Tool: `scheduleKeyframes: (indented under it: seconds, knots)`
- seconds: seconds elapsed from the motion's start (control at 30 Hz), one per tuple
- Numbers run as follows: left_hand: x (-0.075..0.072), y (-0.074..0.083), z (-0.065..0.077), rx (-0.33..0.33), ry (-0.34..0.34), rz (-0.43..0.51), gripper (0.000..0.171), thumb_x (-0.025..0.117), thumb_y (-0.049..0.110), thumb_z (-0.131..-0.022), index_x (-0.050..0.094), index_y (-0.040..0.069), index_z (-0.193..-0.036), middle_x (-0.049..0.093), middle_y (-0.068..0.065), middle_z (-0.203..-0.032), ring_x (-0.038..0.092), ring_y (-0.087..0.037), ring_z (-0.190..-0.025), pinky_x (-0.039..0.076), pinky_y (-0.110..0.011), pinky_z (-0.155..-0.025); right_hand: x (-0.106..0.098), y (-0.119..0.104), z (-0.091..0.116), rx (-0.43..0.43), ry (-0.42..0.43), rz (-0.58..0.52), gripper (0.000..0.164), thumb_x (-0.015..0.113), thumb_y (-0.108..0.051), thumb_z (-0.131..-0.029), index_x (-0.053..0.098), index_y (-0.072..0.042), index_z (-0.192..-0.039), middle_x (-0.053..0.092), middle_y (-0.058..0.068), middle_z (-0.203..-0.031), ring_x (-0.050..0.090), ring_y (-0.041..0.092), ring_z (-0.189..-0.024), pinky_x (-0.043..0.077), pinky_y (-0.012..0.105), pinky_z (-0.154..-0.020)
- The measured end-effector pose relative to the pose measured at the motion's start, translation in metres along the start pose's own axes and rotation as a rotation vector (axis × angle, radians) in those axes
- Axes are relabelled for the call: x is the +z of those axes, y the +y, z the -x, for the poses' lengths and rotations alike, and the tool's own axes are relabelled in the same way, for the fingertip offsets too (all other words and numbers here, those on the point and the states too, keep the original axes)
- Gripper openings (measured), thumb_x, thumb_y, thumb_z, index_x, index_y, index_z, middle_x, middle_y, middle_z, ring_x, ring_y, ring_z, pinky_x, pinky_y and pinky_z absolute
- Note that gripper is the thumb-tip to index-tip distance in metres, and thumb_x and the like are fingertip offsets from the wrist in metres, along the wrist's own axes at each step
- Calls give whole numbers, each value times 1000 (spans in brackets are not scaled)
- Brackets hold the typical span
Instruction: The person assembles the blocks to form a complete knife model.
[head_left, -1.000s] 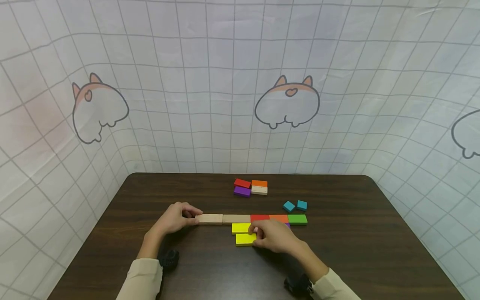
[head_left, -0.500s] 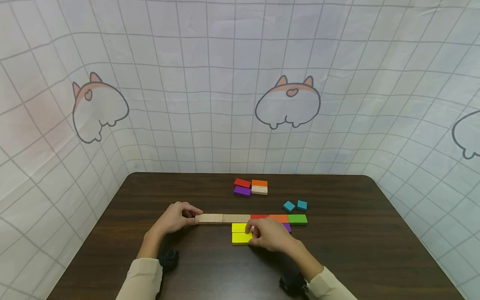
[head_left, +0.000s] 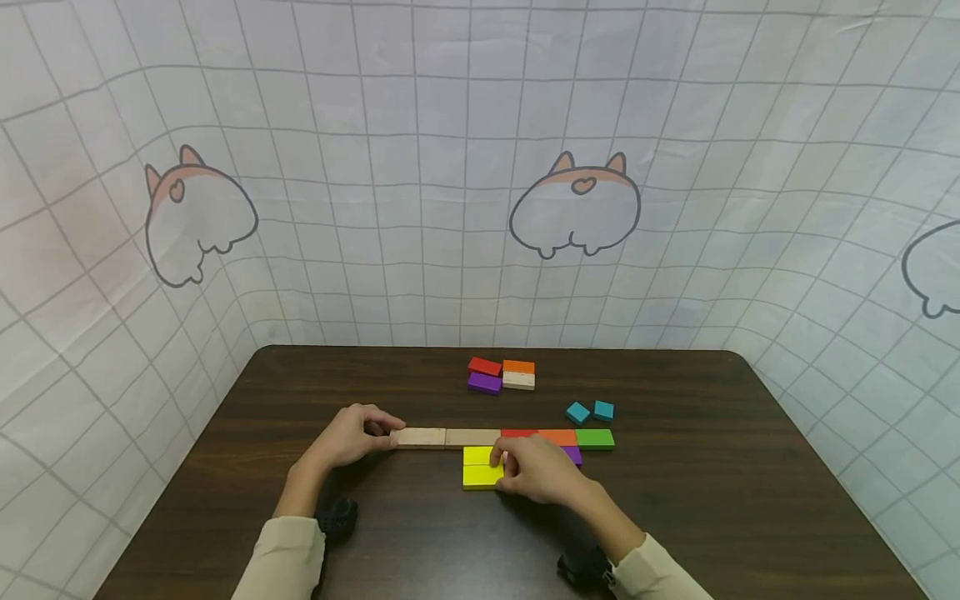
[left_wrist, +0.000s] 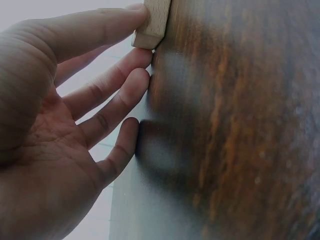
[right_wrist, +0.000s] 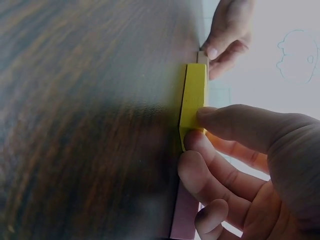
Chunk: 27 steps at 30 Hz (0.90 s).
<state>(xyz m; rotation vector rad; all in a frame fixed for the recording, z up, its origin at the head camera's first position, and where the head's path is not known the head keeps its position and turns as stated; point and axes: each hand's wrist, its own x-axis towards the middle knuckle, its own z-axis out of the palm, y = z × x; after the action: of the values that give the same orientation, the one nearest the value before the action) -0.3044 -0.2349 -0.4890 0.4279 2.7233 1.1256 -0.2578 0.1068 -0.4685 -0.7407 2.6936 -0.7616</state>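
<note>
My left hand (head_left: 352, 435) pinches the left end of a plain wooden block (head_left: 420, 437), thumb on the near side in the left wrist view. A second wooden block (head_left: 472, 437) continues the row rightward, followed by red (head_left: 516, 432), orange (head_left: 558, 437) and green (head_left: 596, 439) blocks. In front of it, two yellow blocks lie long side to long side. My right hand (head_left: 543, 471) grips the right end of the nearer yellow block (right_wrist: 194, 92) with thumb and fingers, overlapping the farther yellow block (head_left: 477, 455). A purple block (head_left: 573, 455) is partly hidden behind that hand.
Two small blue blocks (head_left: 577, 412) lie behind the row's right end. Farther back, a red block (head_left: 485, 366), a purple block (head_left: 485, 383), an orange block (head_left: 519, 367) and a wooden block (head_left: 519, 381) sit grouped on the dark table (head_left: 675, 517). A patterned cloth hangs behind.
My right hand has shifted the nearer yellow block slightly left and away from me, so it now lines up against the farther yellow one. The left hand has stayed put.
</note>
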Motion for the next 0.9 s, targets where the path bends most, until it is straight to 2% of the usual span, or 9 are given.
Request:
scheduleKeyframes:
  seconds: [0.27,0.53,0.7,0.9]
  knots:
    - [-1,-2,1,2,0,-3,21,80,19,-90,80,19,-110,69,1,-97,59,-14,-82,50,-33,-72,-4,2,0,-35,-1,-21,21,80,-17,-87,69,-14,-104,59,-9,-72,53,6,-64,45,24,-62]
    - [0,-2,1,-4,-1,4,21,80,19,-90,80,19,-111,69,1,-97,58,-14,-82,49,-33,-72,-38,25,-7,-112,-56,-82,24,74,-21,-94,70,-13,-116,65,-7,-83,58,9,-73,50,25,-68]
    - [-1,-1,0,-3,0,4,21,80,19,-90,80,19,-111,69,1,-97,58,-14,-82,50,-33,-72,-61,51,-22,-78,-30,-165,33,74,-19,-95,67,-5,-124,66,-1,-84,59,13,-72,51,27,-68]
    - [-1,-1,0,-1,-5,8,20,80,18,-90,80,19,-110,69,1,-97,58,-14,-81,49,-33,-71,-78,82,-44,15,43,-159,42,74,-22,-95,63,-4,-131,68,5,-99,65,19,-78,54,30,-71]
